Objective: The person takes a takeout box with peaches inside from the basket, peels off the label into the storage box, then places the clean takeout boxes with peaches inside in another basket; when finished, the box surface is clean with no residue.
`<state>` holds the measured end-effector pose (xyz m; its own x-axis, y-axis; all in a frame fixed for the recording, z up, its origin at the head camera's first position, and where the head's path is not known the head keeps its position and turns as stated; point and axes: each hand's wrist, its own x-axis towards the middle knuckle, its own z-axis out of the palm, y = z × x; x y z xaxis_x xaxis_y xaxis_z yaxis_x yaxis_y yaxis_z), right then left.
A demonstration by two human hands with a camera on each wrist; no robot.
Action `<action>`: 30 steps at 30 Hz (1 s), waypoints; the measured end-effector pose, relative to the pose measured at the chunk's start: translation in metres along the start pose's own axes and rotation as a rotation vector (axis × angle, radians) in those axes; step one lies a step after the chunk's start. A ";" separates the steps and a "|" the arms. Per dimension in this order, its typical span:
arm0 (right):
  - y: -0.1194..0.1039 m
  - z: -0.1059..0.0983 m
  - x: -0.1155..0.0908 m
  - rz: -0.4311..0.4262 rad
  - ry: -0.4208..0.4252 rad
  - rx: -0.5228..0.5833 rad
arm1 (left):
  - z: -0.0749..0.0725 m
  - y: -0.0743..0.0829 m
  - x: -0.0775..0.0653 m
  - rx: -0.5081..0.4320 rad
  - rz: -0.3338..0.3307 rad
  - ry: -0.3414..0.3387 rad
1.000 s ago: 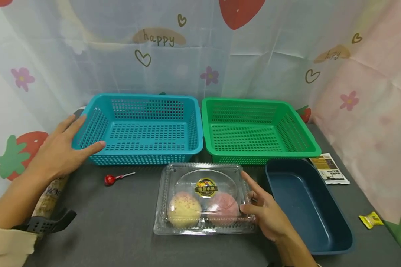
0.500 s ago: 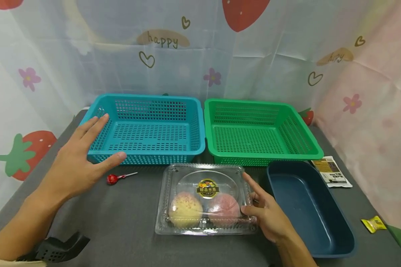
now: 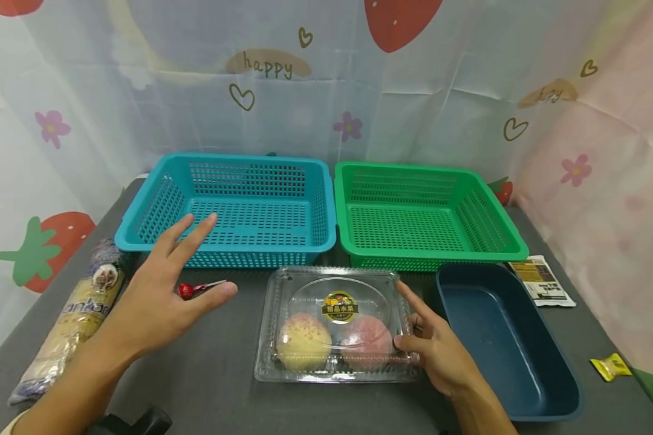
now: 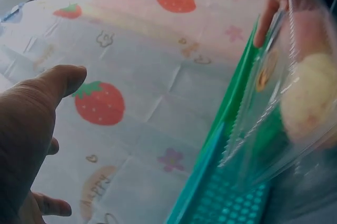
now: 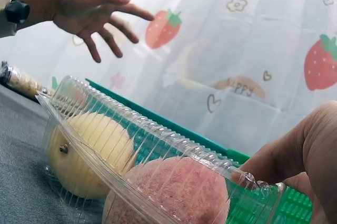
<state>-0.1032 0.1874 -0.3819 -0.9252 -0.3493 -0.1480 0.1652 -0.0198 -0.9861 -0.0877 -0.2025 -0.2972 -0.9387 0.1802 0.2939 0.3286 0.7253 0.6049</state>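
One yellow ball and one pink ball are sitting in the clear box, in front of both baskets. I'm kinda worrying it could tip, since only the right hand is pinching it, one-sided; the left hand is hovering apart, fingers spread, holding nothing.

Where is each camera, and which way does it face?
Head: on the head, facing forward and down at the clear plastic container; left hand and right hand show.
Left wrist: on that wrist, tilted, facing the printed cloth and container; left hand close, right hand at top.
Right wrist: on that wrist, facing the container and cloth; right hand close, left hand beyond.
Both wrist views share the container.
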 end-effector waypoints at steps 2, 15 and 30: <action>0.000 0.000 0.000 0.002 -0.001 -0.003 | 0.008 0.001 -0.001 -0.018 -0.004 -0.025; 0.000 0.001 0.000 -0.003 0.001 -0.012 | 0.051 0.001 -0.006 -0.074 -0.116 -0.160; 0.000 0.000 0.001 -0.001 0.001 -0.006 | 0.087 -0.004 -0.002 -0.079 -0.130 -0.263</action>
<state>-0.1038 0.1875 -0.3819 -0.9257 -0.3484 -0.1475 0.1625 -0.0139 -0.9866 -0.0962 -0.1481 -0.3644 -0.9648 0.2627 0.0147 0.2015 0.7018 0.6833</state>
